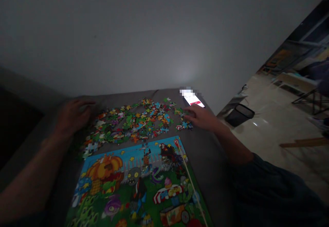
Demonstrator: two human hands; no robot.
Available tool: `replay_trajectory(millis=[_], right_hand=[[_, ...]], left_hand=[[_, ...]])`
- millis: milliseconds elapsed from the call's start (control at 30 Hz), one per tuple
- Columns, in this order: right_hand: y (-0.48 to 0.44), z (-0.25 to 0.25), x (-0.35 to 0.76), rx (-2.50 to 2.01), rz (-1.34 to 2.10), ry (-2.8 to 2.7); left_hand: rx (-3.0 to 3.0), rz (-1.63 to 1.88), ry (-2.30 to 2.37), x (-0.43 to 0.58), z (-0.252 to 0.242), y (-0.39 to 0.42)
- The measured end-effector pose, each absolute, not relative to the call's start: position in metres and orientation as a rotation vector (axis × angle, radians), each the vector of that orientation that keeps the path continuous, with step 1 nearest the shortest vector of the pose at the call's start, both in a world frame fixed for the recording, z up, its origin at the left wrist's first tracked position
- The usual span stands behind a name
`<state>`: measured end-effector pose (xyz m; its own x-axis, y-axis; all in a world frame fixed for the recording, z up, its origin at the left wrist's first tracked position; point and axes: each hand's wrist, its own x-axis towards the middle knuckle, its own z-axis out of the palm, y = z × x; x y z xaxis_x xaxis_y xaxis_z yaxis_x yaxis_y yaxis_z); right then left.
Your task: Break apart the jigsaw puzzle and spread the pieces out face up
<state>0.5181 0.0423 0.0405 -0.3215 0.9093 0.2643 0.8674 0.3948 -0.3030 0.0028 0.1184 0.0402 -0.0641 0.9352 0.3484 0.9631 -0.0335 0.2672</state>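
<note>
No text can be read. The screen of a smartphone [192, 99] is washed out by glare and partly pixelated, and the marks on a striped stall [167, 193] in the printed jigsaw picture [136, 186] are too small and blurred to be made out.

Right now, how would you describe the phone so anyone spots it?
On the grey table, beyond the heap of jigsaw pieces, a smartphone lies near the far edge, just past the right hand. Its glowing white screen with a red bar sets it apart.
</note>
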Motion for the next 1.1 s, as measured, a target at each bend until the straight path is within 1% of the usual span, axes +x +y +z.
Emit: replay_trajectory(millis=[133, 267, 333, 433, 567, 667, 767, 833, 967, 1100], right_hand=[[0.047, 0.021, 0.495, -1.489, 0.173, -2.307], [0.051, 0.009, 0.479, -1.479, 0.129, -2.261], [0.050, 0.008, 0.479, -1.429, 0.143, -2.270], [0.046, 0.015, 0.489, -1.300, 0.208, -2.348], [0.037, 0.030, 0.497, -1.214, 0.223, -2.366], [0.035, 0.034, 0.490, -1.195, 0.218, -2.367], [0.035, 0.031, 0.477, -1.211, 0.236, -2.423], [0.035, 0.029, 0.473, -1.196, 0.259, -2.437], [0.036, 0.029, 0.477, -1.106, 0.324, -2.325], [0.040, 0.027, 0.485, -1.164, 0.133, -2.093]], left_hand=[[-2.156, -0.732, -2.090, 0.013, 0.069, 0.097], [-2.390, -0.637, -1.973, 0.022, 0.081, 0.058], [-2.462, -0.573, -1.946, 0.027, 0.072, 0.036], [-2.554, -0.445, -1.934, 0.033, 0.042, 0.011], [-2.628, -0.296, -1.944, 0.035, 0.006, -0.001], [-2.639, -0.250, -1.946, 0.037, -0.002, 0.000], [-2.644, -0.181, -1.952, 0.041, 0.004, 0.002], [-2.650, -0.222, -1.959, 0.041, 0.013, 0.001], [-2.484, -0.570, -2.041, 0.026, 0.038, 0.001], [-2.307, -0.691, -2.089, 0.010, 0.052, 0.003]])
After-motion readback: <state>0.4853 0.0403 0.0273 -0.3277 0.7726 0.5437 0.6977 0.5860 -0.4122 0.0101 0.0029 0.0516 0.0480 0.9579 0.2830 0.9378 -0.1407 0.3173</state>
